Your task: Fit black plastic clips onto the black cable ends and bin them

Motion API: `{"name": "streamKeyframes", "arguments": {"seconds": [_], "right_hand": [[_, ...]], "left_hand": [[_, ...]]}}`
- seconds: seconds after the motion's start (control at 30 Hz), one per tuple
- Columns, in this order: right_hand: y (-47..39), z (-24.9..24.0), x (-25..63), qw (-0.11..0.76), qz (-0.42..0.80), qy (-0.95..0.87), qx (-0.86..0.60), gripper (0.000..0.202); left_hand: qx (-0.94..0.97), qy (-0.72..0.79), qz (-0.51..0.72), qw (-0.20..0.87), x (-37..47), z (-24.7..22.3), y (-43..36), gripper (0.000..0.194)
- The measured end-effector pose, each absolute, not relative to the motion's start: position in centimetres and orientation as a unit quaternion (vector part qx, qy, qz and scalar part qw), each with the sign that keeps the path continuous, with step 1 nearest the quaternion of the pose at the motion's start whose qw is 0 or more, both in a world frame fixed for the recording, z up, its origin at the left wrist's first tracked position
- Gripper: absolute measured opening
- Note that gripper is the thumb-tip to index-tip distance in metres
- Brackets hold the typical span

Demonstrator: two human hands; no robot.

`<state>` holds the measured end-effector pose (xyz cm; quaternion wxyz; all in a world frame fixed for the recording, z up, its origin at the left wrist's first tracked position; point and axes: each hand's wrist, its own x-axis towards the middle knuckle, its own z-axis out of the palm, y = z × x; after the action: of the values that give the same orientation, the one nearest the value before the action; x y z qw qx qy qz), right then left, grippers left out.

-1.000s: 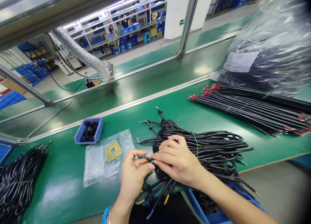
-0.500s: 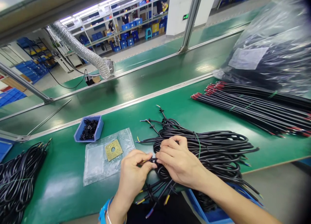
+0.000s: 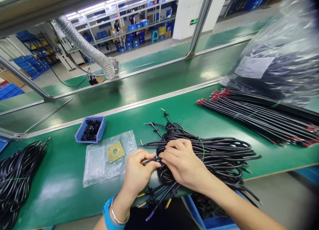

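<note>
My left hand (image 3: 139,169), with a blue band and a silver bangle at the wrist, pinches the end of a black cable (image 3: 158,159). Coloured wires (image 3: 147,161) stick out from between its thumb and forefinger. Close beside it, my right hand (image 3: 181,162) has its fingers closed on the same cable; the fingertips are partly hidden. A dark ring-like piece sits on the cable between the hands, too small to make out well. Under and around them lies a bundle of black cables (image 3: 224,144) with a green tie (image 3: 202,149). Several cable ends carry small black pieces and bare coloured wires.
A blue bin (image 3: 101,132) of small black parts stands behind a clear plastic bag (image 3: 96,167) with a yellow sponge (image 3: 116,152). Another cable bundle (image 3: 20,176) lies left. Red-ended cables (image 3: 249,113) and a large plastic bag (image 3: 281,54) are right. A blue crate (image 3: 211,220) sits below the edge.
The coloured wires show more clearly between my left fingers. Both hands stay close together on the cable. The view has shifted slightly.
</note>
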<state>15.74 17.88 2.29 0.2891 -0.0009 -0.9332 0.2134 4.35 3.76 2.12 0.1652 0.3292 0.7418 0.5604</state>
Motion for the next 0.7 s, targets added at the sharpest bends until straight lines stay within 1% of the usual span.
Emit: {"name": "streamKeyframes", "arguments": {"seconds": [0.17, 0.33, 0.5, 0.63, 0.7], "right_hand": [[17.8, 2.1, 15.7, 0.287, 0.205, -0.936, 0.017, 0.023], [17.7, 2.1, 15.7, 0.282, 0.199, -0.939, 0.005, 0.021], [17.6, 2.4, 15.7, 0.265, 0.196, -0.944, -0.011, 0.02], [17.5, 2.6, 15.7, 0.268, 0.184, -0.945, -0.013, 0.02], [17.5, 2.6, 15.7, 0.269, 0.178, -0.946, -0.012, 0.021]], "left_hand": [[0.374, 0.732, 0.546, 0.161, 4.6, 1.9, 4.1, 0.016], [0.348, 0.731, 0.556, 0.191, 4.8, 1.5, 3.7, 0.015], [0.26, 0.692, 0.599, 0.308, 4.7, 1.7, 2.6, 0.039], [0.211, 0.684, 0.62, 0.323, 4.7, 2.1, 2.5, 0.031], [0.198, 0.678, 0.627, 0.328, 4.8, 2.2, 2.6, 0.031]]}}
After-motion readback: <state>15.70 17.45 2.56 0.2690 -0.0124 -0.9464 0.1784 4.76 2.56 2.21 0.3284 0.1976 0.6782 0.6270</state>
